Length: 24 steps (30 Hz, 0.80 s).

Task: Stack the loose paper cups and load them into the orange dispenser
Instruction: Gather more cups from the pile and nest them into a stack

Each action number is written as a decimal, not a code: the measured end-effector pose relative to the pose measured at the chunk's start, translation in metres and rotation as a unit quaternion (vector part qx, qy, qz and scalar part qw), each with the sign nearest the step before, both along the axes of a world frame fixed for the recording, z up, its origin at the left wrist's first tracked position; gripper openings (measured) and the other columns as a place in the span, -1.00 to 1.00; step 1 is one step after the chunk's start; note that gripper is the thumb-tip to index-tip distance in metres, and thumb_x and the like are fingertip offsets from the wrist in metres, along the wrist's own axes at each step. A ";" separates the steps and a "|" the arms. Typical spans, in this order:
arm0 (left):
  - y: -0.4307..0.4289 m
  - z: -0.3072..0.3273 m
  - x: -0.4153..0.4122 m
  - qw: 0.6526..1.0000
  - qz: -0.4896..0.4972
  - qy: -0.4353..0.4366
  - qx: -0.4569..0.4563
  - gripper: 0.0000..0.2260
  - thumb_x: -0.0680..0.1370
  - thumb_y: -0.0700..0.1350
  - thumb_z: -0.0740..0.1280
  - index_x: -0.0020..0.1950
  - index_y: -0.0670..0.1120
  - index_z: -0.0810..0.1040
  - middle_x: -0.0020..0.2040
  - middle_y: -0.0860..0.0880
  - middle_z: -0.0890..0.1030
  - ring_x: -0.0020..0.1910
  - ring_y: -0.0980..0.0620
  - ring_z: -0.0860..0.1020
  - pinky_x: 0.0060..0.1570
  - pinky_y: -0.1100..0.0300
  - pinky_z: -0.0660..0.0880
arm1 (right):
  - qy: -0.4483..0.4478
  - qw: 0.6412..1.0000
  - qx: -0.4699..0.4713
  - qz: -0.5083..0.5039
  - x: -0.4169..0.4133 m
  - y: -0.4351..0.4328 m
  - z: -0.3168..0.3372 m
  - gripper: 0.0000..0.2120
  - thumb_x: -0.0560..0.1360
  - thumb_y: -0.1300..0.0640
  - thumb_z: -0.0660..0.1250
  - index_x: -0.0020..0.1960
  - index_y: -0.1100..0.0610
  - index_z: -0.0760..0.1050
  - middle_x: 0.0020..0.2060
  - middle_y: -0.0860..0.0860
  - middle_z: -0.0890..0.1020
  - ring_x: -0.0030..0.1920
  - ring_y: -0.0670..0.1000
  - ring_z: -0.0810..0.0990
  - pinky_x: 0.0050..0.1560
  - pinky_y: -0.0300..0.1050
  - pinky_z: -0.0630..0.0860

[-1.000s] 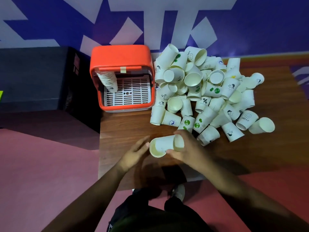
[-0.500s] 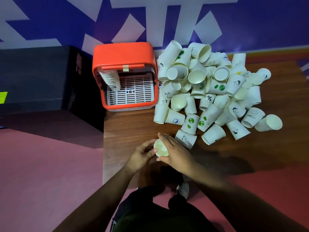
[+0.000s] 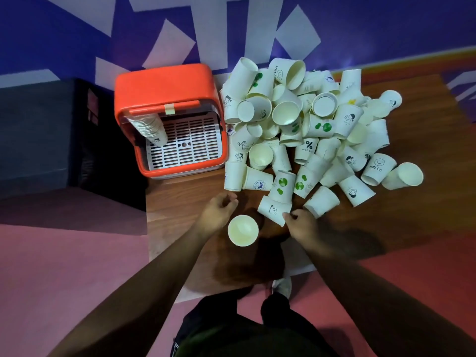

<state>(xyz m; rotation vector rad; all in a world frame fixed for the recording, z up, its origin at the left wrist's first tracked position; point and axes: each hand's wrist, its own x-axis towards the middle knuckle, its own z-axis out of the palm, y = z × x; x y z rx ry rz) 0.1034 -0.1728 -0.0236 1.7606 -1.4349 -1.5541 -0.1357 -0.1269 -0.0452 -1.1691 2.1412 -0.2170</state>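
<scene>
While the left hand [image 3: 219,211] hangs curled and empty beside the upright cup [image 3: 243,230], the right hand [image 3: 302,224] meets the nearest cup [image 3: 273,210] of the pile [image 3: 316,126]; whether it grips, I cannot tell. Stacking looks the step in hand: next, nest that cup into the upright one; the orange dispenser [image 3: 164,88] stands beyond

A dark wooden table [image 3: 432,155] stands against a deep-blue wall [image 3: 386,24] painted with angular white shapes, under dim indoor light. Left of the table sits a low black cabinet [image 3: 38,130]. A pinkish-red floor [image 3: 64,266] spreads in front of the table and to its left.
</scene>
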 end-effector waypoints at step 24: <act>-0.001 0.077 -0.012 0.981 -0.059 0.183 -0.041 -0.31 0.44 0.10 0.48 0.50 0.12 0.28 0.38 0.09 0.49 0.33 0.14 0.49 0.21 0.20 0.49 | 0.051 0.993 -0.059 -0.087 -0.091 -0.013 0.034 -0.63 0.48 0.17 0.37 0.19 0.36 0.44 0.23 0.35 0.44 0.29 0.28 0.41 0.26 0.03 0.38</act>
